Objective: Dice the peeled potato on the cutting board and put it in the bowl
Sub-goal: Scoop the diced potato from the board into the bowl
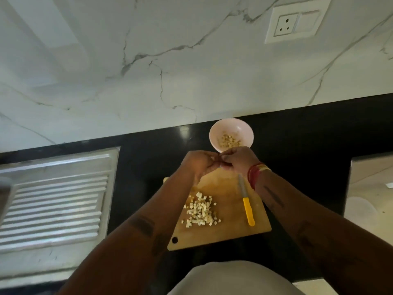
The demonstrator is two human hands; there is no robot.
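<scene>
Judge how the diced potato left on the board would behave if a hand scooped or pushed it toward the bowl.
The diced potato lies as a loose pile of small cubes on the board, so it would probably scatter rather than move as one. The flat-sided cubes seem unlikely to roll far. Strays already ringing the pile suggest some would escape a scoop before reaching the bowl.

black countertop [297, 145] carries a wooden cutting board [229, 218], a white bowl [214, 133], seemingly a ribbed drainboard [55, 199].
</scene>
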